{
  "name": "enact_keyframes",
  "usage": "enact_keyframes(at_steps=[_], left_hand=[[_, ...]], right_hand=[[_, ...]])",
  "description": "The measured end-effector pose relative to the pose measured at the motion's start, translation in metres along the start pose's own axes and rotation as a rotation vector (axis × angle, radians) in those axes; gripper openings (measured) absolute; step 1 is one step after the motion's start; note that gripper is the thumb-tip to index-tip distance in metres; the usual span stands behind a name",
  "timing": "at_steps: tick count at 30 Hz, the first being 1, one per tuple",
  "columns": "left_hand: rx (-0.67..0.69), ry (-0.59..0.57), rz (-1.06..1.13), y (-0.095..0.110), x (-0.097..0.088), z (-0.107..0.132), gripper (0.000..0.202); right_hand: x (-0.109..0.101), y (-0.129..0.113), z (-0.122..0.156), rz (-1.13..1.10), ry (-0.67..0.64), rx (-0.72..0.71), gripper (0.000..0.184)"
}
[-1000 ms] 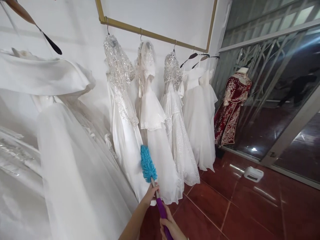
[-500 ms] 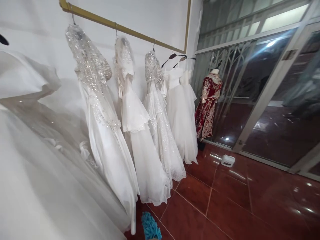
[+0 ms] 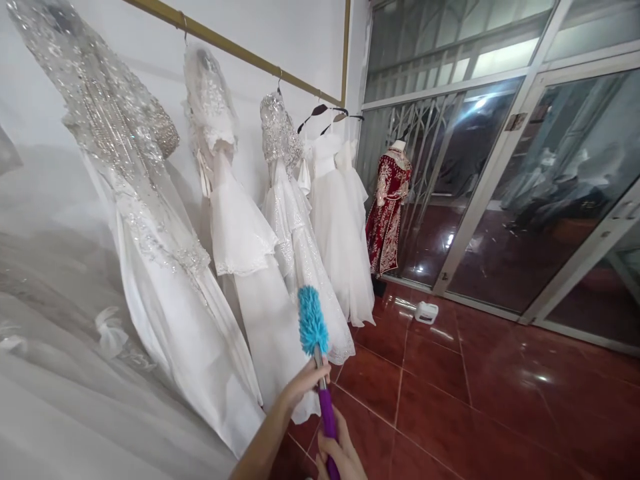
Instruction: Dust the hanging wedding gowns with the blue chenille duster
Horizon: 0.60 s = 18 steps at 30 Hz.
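Since the earlier frame, duster (image 3: 313, 328) rises again at 6 o'clock, left hand (image 3: 305, 383) pinching its shaft, right hand (image 3: 340, 453) wrapped around purple handle (image 3: 327, 417). Dresses (image 3: 240, 247) at 10 o'clock seem yet undusted.

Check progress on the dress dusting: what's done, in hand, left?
Done: nothing the view can confirm; no dress looks visibly different. In hand: the left hand and right hand both grip the duster, whose blue head is raised in front of the ruffled white dress. Left, apparently: the sequined dress, the plain white dresses and the red gown further along the rail.
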<state>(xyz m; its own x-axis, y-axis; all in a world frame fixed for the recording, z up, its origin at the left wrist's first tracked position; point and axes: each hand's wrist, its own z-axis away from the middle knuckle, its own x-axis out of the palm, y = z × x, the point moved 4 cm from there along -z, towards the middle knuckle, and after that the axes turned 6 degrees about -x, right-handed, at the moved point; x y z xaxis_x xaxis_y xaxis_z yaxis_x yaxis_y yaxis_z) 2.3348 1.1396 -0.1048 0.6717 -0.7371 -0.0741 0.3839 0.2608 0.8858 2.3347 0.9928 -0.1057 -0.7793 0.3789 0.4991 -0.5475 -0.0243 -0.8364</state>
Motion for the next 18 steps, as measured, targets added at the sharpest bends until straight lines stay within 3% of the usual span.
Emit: enact_keyframes(at_steps=[5,8,10,12,14,18], left_hand=[[0.326,0.094,0.100,0.131,-0.051,0.018,0.039],[0.489,0.138,0.103,0.189,-0.076,0.025,0.042],[0.561,0.168,0.097,0.217,-0.091,0.028,0.044],[0.607,0.201,0.097,0.233,-0.106,0.026,0.044],[0.629,0.231,0.108,0.237,-0.120,0.020,0.042],[0.517,0.264,0.128,0.202,-0.141,-0.012,0.039]], right_hand=[[0.051,-0.084,-0.035,0.136,-0.133,-0.172,0.082],[0.075,-0.125,-0.058,0.190,-0.186,-0.254,0.077],[0.089,-0.144,-0.074,0.201,-0.235,-0.312,0.073],[0.098,-0.155,-0.088,0.216,-0.293,-0.346,0.068],[0.103,-0.157,-0.103,0.243,-0.333,-0.348,0.066],[0.097,-0.128,-0.128,0.334,-0.312,-0.276,0.068]])
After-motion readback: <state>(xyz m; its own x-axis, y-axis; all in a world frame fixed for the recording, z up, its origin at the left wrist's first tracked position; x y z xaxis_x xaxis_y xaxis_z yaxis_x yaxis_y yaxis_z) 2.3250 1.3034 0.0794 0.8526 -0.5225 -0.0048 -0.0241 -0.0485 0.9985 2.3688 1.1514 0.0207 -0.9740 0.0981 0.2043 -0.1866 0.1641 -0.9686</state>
